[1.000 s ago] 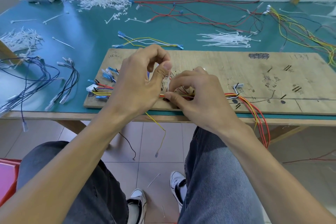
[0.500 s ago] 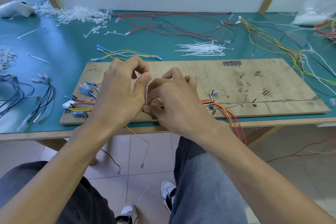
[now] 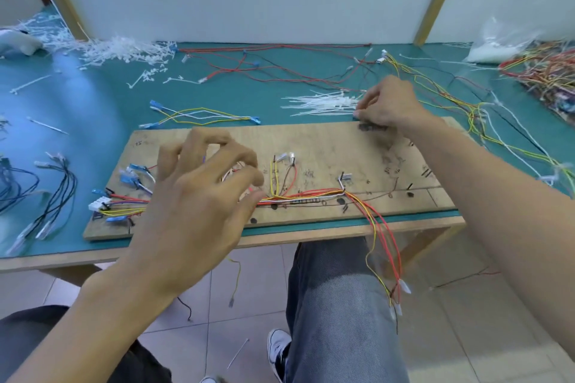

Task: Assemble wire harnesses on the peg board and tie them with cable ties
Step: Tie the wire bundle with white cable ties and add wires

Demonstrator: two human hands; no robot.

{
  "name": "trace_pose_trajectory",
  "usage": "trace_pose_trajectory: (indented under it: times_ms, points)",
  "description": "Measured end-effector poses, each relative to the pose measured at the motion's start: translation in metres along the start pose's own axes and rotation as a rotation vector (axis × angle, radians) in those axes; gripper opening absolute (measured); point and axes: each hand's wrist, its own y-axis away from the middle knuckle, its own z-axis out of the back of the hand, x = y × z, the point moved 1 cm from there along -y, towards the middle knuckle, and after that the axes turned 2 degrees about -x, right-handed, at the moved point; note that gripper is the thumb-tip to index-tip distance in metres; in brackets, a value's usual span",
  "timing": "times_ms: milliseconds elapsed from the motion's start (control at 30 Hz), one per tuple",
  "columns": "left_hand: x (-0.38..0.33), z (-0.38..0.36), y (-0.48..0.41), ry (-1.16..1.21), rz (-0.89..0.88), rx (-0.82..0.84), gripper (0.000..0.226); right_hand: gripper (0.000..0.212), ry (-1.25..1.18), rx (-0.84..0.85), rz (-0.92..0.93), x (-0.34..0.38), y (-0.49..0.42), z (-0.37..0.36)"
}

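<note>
The left hand (image 3: 199,196) is hovering low over the left half of the peg board (image 3: 326,146), fingers spread and loosely bent, gripping nothing, and it is hiding the stretch of the wire harness (image 3: 311,194) beneath it. From the left edge of the green table (image 3: 93,109), blue wires (image 3: 12,183) and black wires (image 3: 59,193) are lying beside the board, with a heap of white tie scraps (image 3: 124,50) far behind them. The harness is starting at a white plug (image 3: 98,204) on the board's left end, running along the near edge between the pegs. At the right its red and yellow ends (image 3: 385,252) are spilling over the table edge and hanging beside a knee in jeans (image 3: 336,305). Just behind the board a short wire set with blue ends (image 3: 202,113) is lying loose, then a pile of cable ties (image 3: 320,102). The right hand (image 3: 385,106) is resting at that pile's right end, fingers curled with the tips at the ties, though I cannot tell whether they are pinching one. Long red wires (image 3: 280,68) are trailing across the back, and a tangle of coloured wires (image 3: 547,71) is sitting at the far right. Half a second ago both hands were pressed together over the middle of the harness. Since then the right hand has moved away to the ties and the left hand has opened.
</note>
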Motion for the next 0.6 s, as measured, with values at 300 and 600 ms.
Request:
trace_pose_trajectory:
  times_ms: [300, 600]
  points:
    - [0.009, 0.007, 0.005, 0.073, 0.112, -0.015, 0.009, 0.016, 0.109, 0.049, 0.163, -0.011, -0.021, -0.003]
    - [0.006, 0.003, 0.006, 0.128, 0.129, 0.016, 0.006, 0.017, 0.199, 0.014, 0.307, -0.011, -0.028, -0.006]
